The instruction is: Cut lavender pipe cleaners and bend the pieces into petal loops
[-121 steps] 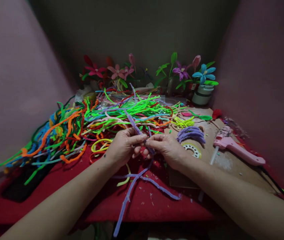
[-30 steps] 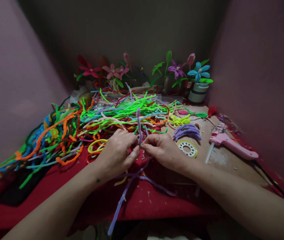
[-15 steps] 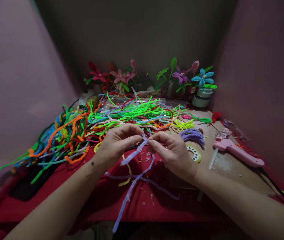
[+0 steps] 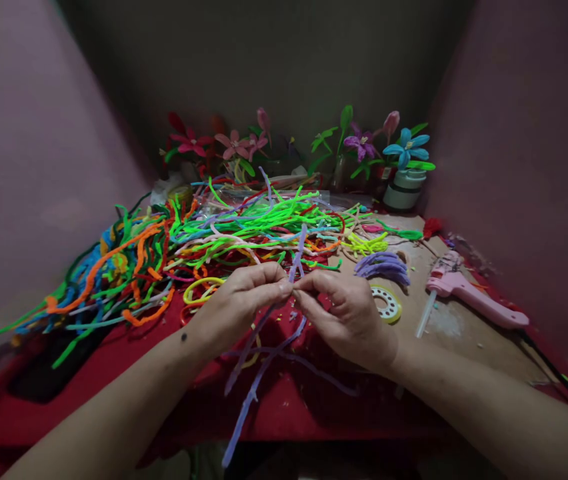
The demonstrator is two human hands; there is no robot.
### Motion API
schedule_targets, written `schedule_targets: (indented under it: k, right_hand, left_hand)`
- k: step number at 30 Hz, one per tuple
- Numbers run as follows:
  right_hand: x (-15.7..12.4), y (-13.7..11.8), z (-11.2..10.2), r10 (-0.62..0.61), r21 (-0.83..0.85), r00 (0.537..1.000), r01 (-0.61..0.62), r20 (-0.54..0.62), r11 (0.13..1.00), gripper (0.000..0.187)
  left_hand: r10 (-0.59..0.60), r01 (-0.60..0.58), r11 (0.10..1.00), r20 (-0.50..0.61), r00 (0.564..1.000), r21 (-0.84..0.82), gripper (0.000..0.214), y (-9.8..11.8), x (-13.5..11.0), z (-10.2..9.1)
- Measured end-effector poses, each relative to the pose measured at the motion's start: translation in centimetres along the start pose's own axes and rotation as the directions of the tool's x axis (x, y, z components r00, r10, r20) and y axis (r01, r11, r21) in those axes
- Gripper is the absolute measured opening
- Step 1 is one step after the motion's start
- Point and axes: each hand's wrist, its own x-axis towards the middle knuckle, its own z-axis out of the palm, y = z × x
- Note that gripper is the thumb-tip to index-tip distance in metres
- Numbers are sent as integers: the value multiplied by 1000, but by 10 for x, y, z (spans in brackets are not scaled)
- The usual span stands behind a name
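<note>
My left hand pinches a purple pipe cleaner between thumb and forefinger. Close beside it, my right hand also pinches the purple strands where they cross; the exact spot is hidden by the fingertips. One end sticks up above the fingers, while long purple lengths hang down below toward the table's front edge. Another purple pipe cleaner lies across the red cloth under my hands, with a yellow strip beside it, partly covered.
A heap of multicoloured pipe cleaners spreads behind and left. On cardboard at right lie a purple bundle, a tape roll and a pink glue gun. Pipe-cleaner flowers, including a blue one, stand at the back.
My left fingers have moved right, against my right fingertips. An end of the purple pipe cleaner now points up above them, and the piece that slanted left hangs lower.
</note>
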Motion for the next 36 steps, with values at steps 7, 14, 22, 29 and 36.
schedule_targets:
  k: [7, 14, 22, 29, 36]
  right_hand:
    - [9, 4, 3, 236, 320, 967, -256, 101, 912, 15]
    - [17, 9, 0, 462, 576, 825, -560, 326, 596, 16]
    - [14, 12, 4, 474, 469, 829, -559, 297, 683, 19]
    - [15, 7, -3, -199, -237, 962, 152, -190, 960, 28]
    - [16, 1, -5, -231, -469, 973, 207, 6, 859, 16]
  left_hand:
    - [-1, 3, 998, 32, 999, -62, 19, -8, 7, -14]
    - [183, -137, 945, -133, 974, 297, 17, -2, 11, -13]
    - [454, -250, 703, -151, 878, 666, 16, -7, 7, -6]
    - [344, -260, 740, -16, 939, 620, 17, -3, 7, -8]
    - [272, -199, 847, -79, 959, 492, 19, 1, 4, -5]
